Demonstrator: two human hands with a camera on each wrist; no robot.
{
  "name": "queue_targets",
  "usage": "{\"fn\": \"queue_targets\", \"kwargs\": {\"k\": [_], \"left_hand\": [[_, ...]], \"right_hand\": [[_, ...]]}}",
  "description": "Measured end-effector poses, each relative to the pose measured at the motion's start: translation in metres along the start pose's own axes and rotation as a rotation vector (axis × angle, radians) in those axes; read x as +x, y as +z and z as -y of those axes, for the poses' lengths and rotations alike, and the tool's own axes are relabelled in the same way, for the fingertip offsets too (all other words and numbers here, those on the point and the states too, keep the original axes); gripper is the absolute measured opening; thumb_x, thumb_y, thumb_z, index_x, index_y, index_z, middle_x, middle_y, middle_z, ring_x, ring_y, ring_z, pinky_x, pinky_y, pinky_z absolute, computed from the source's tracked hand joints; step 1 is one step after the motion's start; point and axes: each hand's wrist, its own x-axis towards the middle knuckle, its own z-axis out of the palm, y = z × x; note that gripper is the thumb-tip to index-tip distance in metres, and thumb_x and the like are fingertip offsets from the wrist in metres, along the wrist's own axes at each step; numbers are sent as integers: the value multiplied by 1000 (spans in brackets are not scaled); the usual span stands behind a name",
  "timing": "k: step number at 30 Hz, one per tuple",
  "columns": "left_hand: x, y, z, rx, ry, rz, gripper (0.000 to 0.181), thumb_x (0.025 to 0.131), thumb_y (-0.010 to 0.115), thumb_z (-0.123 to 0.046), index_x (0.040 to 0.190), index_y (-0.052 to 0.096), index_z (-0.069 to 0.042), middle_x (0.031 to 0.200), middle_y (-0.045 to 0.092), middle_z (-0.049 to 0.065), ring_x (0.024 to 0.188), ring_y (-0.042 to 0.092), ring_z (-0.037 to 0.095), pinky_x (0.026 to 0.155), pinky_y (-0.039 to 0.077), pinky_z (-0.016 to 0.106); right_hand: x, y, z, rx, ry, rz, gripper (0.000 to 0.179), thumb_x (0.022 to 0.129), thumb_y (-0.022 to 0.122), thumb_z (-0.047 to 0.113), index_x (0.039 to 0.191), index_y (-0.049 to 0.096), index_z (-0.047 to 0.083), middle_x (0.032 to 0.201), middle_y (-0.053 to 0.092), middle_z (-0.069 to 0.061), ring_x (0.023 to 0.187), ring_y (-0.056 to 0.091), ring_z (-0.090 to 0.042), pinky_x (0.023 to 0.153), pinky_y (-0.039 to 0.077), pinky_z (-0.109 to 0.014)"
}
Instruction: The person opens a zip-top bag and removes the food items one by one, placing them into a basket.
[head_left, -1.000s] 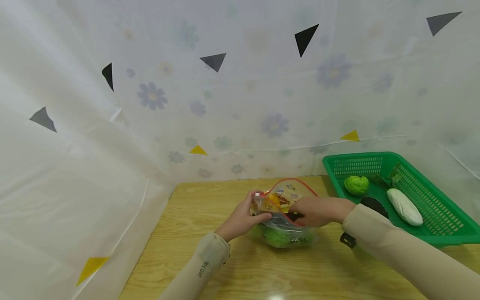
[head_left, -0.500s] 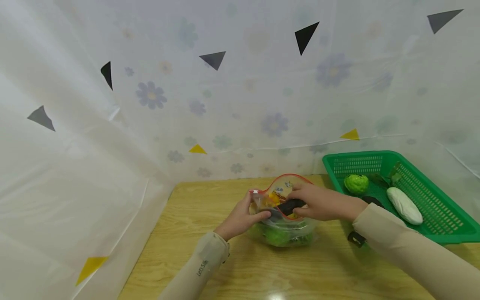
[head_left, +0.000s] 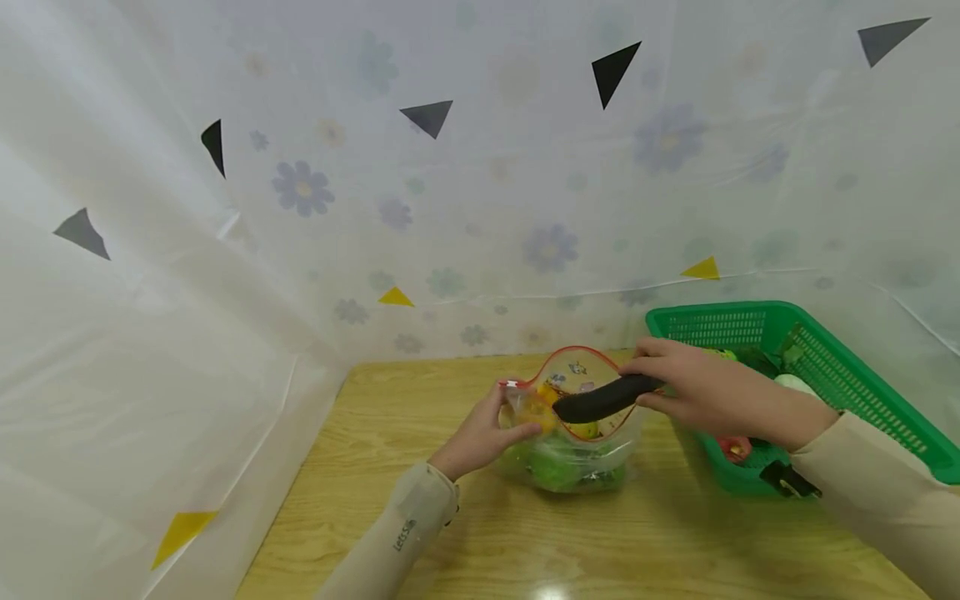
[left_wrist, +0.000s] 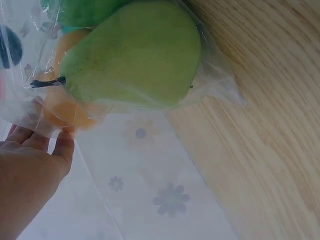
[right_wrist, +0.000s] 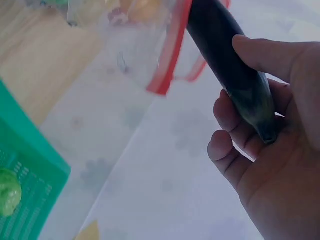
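A clear zip bag with a red-edged mouth sits on the wooden table, its mouth gaping upward. My left hand grips the bag's left rim between thumb and fingers. Through the plastic in the left wrist view show a green pear and an orange-yellow item partly behind it. My right hand pinches a dark eggplant by its stem end. The eggplant slants down to the left, its far end overlapping the bag's mouth. In the right wrist view the thumb lies along the eggplant, fingers curled underneath.
A green slotted basket stands on the right, partly behind my right forearm. Inside it show a red item, dark green leaves and part of a white vegetable. A flower-printed curtain hangs behind the table.
My right hand has drawn the eggplant up and to the right, from inside the bag to its mouth. The left hand keeps its hold on the rim.
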Motion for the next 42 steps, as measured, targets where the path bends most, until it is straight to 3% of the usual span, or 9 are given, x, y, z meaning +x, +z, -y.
{"fn": "queue_targets", "kwargs": {"k": [8,13,16,21,24,26,30,38,42], "left_hand": [[-1,1,1,10,-6,3,52,95,71,-40,139,44,-33,127,56,-8,117,54,15,96,45,43],[-2,1,1,-7,-11,3,52,94,71,-42,138,45,-33,127,56,-8,119,53,15,97,44,43],[-3,1,1,-2,-17,9,53,94,70,-43,139,45,-34,125,56,-7,117,52,15,95,44,42],[-2,1,-1,0,-12,19,52,95,69,-42,140,44,-33,127,55,-7,121,52,16,96,43,44],[-2,2,-1,-8,-14,15,53,95,70,-42,139,43,-33,131,55,-9,127,51,15,101,43,46],[-2,2,0,-11,-15,10,54,94,71,-43,140,43,-33,132,55,-9,128,50,15,103,43,47],[-2,3,2,-10,-13,5,56,93,71,-43,140,43,-33,129,56,-8,123,52,16,99,43,45],[-3,3,3,4,-13,1,54,95,71,-40,141,43,-32,124,55,-5,116,52,18,94,43,44],[-4,3,5,-13,-23,-6,55,94,71,-41,141,42,-33,132,55,-7,125,51,17,101,43,47]], "right_hand": [[-42,-21,-28,-33,79,-116,34,86,82,23,117,70,24,108,65,11,82,54,1,62,45,-25],[-67,-27,-48,-29,115,-210,36,85,82,21,119,71,21,108,67,9,81,50,0,58,39,-23],[-83,-26,-60,4,169,-214,36,86,81,19,121,71,17,108,69,5,80,49,1,56,38,-23],[-104,-24,-82,1,309,-138,33,91,76,21,121,71,9,104,70,-3,73,53,-4,56,39,-25],[-111,-20,-98,-6,382,-48,35,94,73,23,121,70,0,92,69,-1,66,51,-4,54,38,-26],[-115,-16,-110,12,429,18,37,98,68,24,122,68,-4,81,64,5,56,41,-3,52,33,-25],[-122,-11,-132,28,500,93,43,102,62,26,123,63,-12,75,65,4,55,49,-5,51,38,-27],[-126,2,-158,10,524,189,39,100,63,17,111,63,-20,75,64,-4,57,48,-16,55,38,-34],[-124,13,-167,11,491,214,35,98,61,10,111,62,-22,87,70,-19,72,65,-28,62,52,-44]]}}
